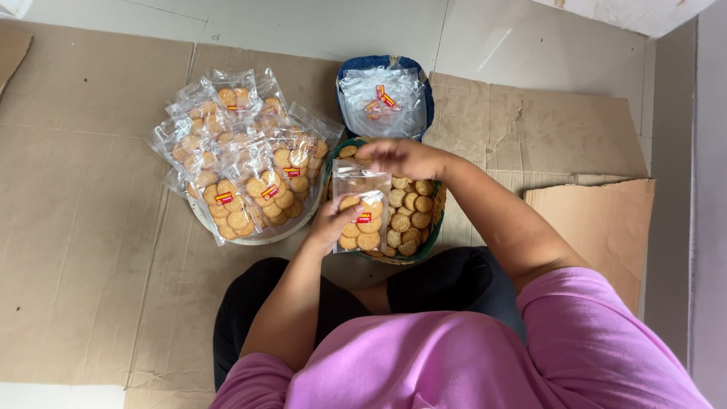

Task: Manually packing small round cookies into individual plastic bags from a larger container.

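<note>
Both hands work over the cookie basket (424, 254). Left hand (331, 223) grips the bag (362, 208); keep it upright. Right hand (401, 157) pinches at its mouth, cookie hidden.

Cardboard-covered floor (83, 250), tray (227, 236), two baskets (421, 98)

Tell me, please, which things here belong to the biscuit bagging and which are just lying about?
In use:
left hand
right hand
half-filled clear pouch
green basket of loose biscuits
blue basket of empty pouches
round tray of filled pouches

Lying about:
flattened cardboard sheets
loose cardboard piece
</note>
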